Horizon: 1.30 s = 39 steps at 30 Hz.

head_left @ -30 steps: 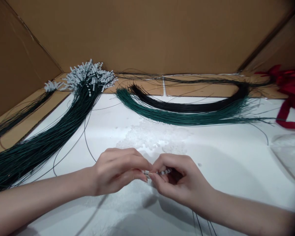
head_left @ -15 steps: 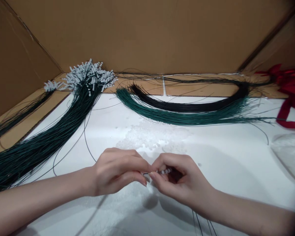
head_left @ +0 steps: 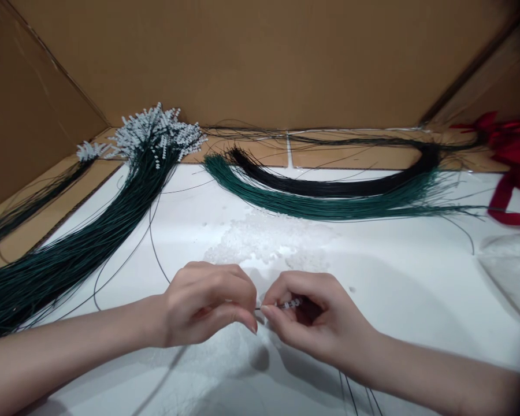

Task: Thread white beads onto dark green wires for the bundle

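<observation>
My right hand [head_left: 318, 309] pinches a thin dark wire [head_left: 258, 308] between thumb and forefinger. Several small whitish beads [head_left: 292, 303] are threaded on this wire and show inside the curl of the fingers. My left hand [head_left: 212, 303] is just to the left, its fingers curled and thumb pressed near the forefinger, at the short wire end. The exact contact there is partly hidden by the fingers. Beneath and beyond both hands, loose clear-white beads [head_left: 268, 234] are spread over the white table surface [head_left: 398, 260].
A large bundle of green wires [head_left: 112, 231] with white beaded tips [head_left: 156, 136] lies at left, beside a smaller one. Green wires [head_left: 312, 208] and black wires [head_left: 329, 188] curve across the back. Red ribbon [head_left: 507, 190] and a clear bag [head_left: 511, 271] are at right. Cardboard walls [head_left: 260, 63] enclose the back.
My left hand has drawn slightly left, its forefinger curling in and away from the right fingertips. The right hand keeps its pinch on the beaded wire, almost still.
</observation>
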Tool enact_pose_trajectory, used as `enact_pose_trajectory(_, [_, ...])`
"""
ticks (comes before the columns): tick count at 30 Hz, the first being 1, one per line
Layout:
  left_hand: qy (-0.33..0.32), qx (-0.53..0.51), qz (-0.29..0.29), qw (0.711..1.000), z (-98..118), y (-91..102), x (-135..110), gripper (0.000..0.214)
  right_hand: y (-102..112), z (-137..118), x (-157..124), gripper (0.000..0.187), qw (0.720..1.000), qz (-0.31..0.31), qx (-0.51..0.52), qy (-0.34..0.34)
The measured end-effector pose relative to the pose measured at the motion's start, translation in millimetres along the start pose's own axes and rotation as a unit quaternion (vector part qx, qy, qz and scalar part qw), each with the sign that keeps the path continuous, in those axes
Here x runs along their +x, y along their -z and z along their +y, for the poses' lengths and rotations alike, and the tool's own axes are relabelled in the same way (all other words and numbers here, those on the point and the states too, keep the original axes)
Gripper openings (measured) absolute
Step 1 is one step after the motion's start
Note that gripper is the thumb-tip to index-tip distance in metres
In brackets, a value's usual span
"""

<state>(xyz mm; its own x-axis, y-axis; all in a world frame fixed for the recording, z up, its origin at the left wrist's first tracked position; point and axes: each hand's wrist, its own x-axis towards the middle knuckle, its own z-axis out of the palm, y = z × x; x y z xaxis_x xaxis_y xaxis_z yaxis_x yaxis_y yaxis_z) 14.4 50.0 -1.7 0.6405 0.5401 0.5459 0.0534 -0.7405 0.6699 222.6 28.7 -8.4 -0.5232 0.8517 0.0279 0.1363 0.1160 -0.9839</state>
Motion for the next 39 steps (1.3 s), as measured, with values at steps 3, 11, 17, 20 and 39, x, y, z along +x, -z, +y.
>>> enact_pose_trajectory(3, [-0.007,0.001,0.008,1.000,0.7,0.7,1.4,0.006,0.3,-0.5,-0.8,0.009,1.000,-0.003,0.008,-0.006])
enact_pose_trajectory(11, [-0.013,-0.016,-0.004,1.000,0.0,1.2,1.3,0.005,3.0,-2.5,-0.2,0.009,0.998,-0.019,0.048,-0.027])
enact_pose_trajectory(17, [-0.018,-0.017,-0.011,1.000,-0.8,2.2,2.0,0.005,3.0,-3.0,-0.1,0.011,0.998,-0.019,0.057,-0.030])
enact_pose_trajectory(20, [-0.026,-0.002,-0.014,1.000,-0.9,2.5,2.3,0.004,2.9,-3.2,-0.5,0.011,0.997,-0.017,0.064,-0.033])
enact_pose_trajectory(39, [-0.073,0.047,-0.017,0.996,-2.9,1.6,-0.1,0.017,3.6,-1.9,0.1,0.010,0.995,-0.033,0.089,-0.025])
